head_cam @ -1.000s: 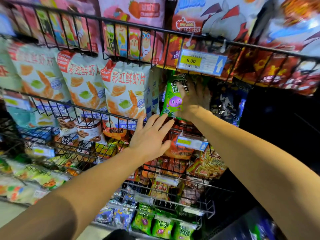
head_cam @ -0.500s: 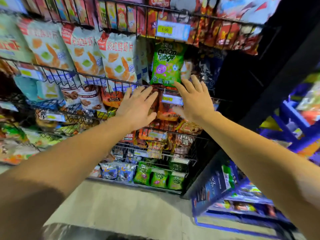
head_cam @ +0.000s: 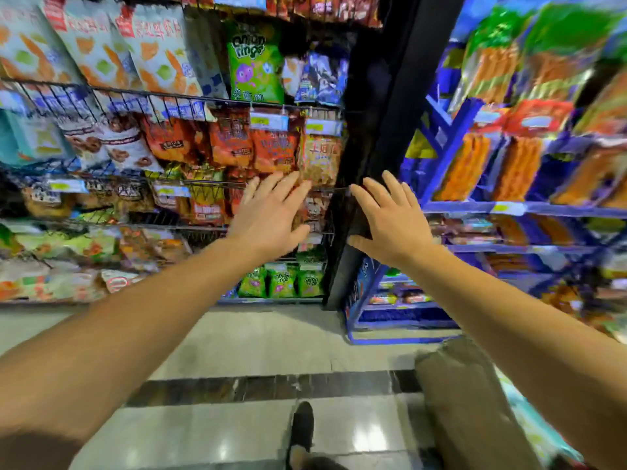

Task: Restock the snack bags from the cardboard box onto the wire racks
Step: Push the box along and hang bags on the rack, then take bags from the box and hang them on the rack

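Head view shows both hands raised in front of the wire racks, neither holding a bag. Left hand is spread, fingers straight, in front of the middle tiers; whether it touches the rack cannot be told. Right hand is likewise spread, in front of the black end panel beside the racks.

One green onion-rings bag stands upright on the upper tier, between the pale shrimp-chip bags and a dark blue bag. More green bags sit on the bottom tier near the floor. Tiers in sight look well filled, though motion blur hides detail.

Cardboard box stands on the floor at lower right, close to the person's shoe. Only an outer face of it shows; its contents cannot be seen, so the remaining stock is unknown.

Judgement: a placement appears complete and hands are free. Next step is likely a reach down to the box for another bag. Task is partway, extent undetermined.
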